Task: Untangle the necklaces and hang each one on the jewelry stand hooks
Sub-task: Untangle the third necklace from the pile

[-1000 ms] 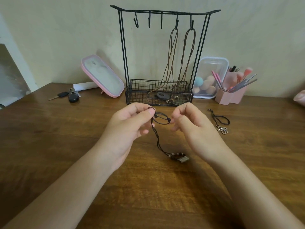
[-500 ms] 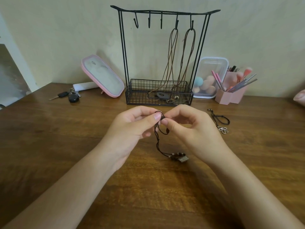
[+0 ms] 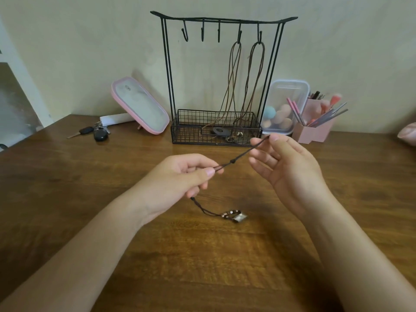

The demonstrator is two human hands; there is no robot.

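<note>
Cord of the dark necklace (image 3: 233,162) runs taut and slanting between our two hands, low at the near left and higher at the far right, with a small knot showing on it about midway. Our left hand (image 3: 180,179) pinches the cord between thumb and forefinger, its other fingers curled under. Below that hand the rest of the cord drops to the counter (image 3: 90,199), where the beaded metal pendant (image 3: 236,216) lies flat between our forearms. Our right hand (image 3: 290,167) holds the far end of the cord at the tips of thumb and forefinger, palm turned leftward and the remaining fingers loosely spread. The hands are apart, joined only by the stretched cord, and both hang above the counter just near of the jewelry stand (image 3: 167,75). That black wire stand is upright against the wall, with a row of hooks under its top bar. On the two hooks at the right hang two brown cord necklaces (image 3: 256,75), whose lower ends and pendants rest in the wire basket (image 3: 193,131) at the stand's foot. Left of the stand we see a pink-rimmed mirror (image 3: 139,106) leaning back, a white paper roll (image 3: 117,119) behind it, and a bunch of keys (image 3: 94,132) further left. Right of the stand sits a clear plastic box (image 3: 290,86) of makeup sponges, and beside it a pink holder (image 3: 315,131) full of brushes.
</note>
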